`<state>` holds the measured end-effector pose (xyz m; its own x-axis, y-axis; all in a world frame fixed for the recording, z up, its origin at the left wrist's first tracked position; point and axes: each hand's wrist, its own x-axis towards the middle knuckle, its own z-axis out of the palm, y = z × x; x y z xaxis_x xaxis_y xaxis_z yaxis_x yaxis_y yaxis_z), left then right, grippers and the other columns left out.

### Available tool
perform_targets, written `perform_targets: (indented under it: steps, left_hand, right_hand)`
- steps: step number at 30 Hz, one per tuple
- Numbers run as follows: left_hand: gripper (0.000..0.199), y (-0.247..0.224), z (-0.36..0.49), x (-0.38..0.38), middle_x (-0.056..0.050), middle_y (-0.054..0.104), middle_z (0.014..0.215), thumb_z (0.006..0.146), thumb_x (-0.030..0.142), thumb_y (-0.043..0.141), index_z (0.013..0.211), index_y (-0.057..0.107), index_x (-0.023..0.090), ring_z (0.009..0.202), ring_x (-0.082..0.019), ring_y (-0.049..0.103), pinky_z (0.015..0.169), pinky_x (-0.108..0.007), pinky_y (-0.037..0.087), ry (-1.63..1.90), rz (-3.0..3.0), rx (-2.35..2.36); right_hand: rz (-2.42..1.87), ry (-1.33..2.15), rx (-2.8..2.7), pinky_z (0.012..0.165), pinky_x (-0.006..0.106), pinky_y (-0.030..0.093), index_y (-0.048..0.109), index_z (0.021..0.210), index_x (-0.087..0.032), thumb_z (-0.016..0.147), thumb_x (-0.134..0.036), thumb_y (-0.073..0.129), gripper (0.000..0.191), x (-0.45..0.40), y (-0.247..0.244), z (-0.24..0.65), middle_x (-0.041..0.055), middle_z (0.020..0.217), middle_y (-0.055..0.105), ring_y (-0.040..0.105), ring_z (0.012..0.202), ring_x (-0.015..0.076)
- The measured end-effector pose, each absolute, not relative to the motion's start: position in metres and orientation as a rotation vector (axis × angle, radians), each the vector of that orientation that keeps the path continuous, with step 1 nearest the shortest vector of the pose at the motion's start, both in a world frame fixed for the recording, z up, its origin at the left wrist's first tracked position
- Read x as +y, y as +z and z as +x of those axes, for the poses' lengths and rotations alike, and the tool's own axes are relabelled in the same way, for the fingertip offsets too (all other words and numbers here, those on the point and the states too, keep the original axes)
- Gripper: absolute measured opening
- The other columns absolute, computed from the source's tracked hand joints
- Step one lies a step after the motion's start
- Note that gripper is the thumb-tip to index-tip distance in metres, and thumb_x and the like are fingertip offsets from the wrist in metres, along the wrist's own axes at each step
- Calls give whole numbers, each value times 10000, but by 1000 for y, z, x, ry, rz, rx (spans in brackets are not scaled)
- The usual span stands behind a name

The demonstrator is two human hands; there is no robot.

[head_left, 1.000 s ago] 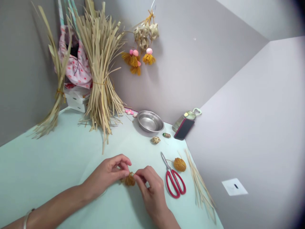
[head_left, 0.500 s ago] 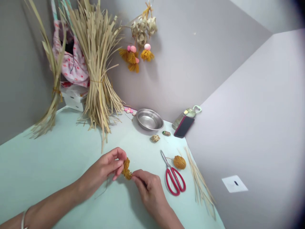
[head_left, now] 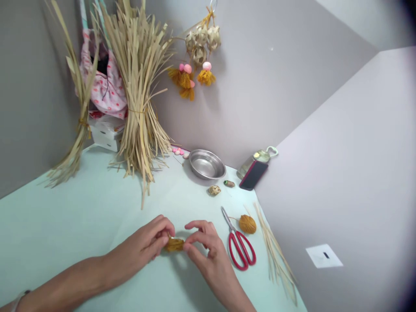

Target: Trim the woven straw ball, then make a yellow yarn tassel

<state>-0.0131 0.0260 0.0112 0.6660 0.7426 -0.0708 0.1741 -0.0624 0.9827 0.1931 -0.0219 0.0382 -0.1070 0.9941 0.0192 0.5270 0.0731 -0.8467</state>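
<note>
I see both hands low over the pale green surface (head_left: pixel 81 216), close together. The left hand (head_left: pixel 143 247) and the right hand (head_left: pixel 204 247) pinch between them a small bundle of mustard yarn (head_left: pixel 174 245). The left fingertips close on its left end and the right thumb and forefinger close on its right end, so the bundle lies sideways between the two hands, just above the surface or touching it; I cannot tell which. The other right fingers are curled loosely above it.

Just to the right of the right hand lie the red-handled scissors (head_left: pixel 240 249), blades pointing away from me. Beside the blades, a little further right, sits a ball of the same yarn (head_left: pixel 247 224). Beyond that, at the edge of the surface, lies a bunch of thin straw strips (head_left: pixel 274 251).

Further ahead of the hands I see a small woven ball (head_left: pixel 213 190), a metal bowl (head_left: pixel 207 164) and a dark phone (head_left: pixel 253 175) leaning on the wall. Well ahead and to the left stands a tall sheaf of dried leaves (head_left: pixel 138 86).
</note>
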Motion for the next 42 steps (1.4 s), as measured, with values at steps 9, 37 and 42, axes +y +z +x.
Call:
perform_targets:
  steps: [9,37,42]
  left_hand:
    - [357,7,-5,26,54,477,547,937,482,469,833,643,188,513,-134,466,594,-260,395,609,1344,857]
    - [277,7,-27,47,-43,578,1025,862,391,614,1079,572,223,945,-221,566,906,-386,455,1003,1206,1133]
    - [397,10,-29,40,-44,499,1346,844,247,590,1229,510,301,1128,-257,509,1001,-419,398,1133,1855,1241]
  right_hand:
    - [-1362,1064,-1304,1049,432,425,609,1210,-265,906,-504,575,389,-16,38,193,100,1385,518,467,1299,281]
    - [-1268,1399,-795,567,221,385,649,774,-146,724,-349,793,255,-12,16,178,16,710,585,477,626,111]
    - [-1306,1387,-940,561,217,383,637,757,-137,762,-342,762,240,-13,14,175,-1,641,570,474,599,106]
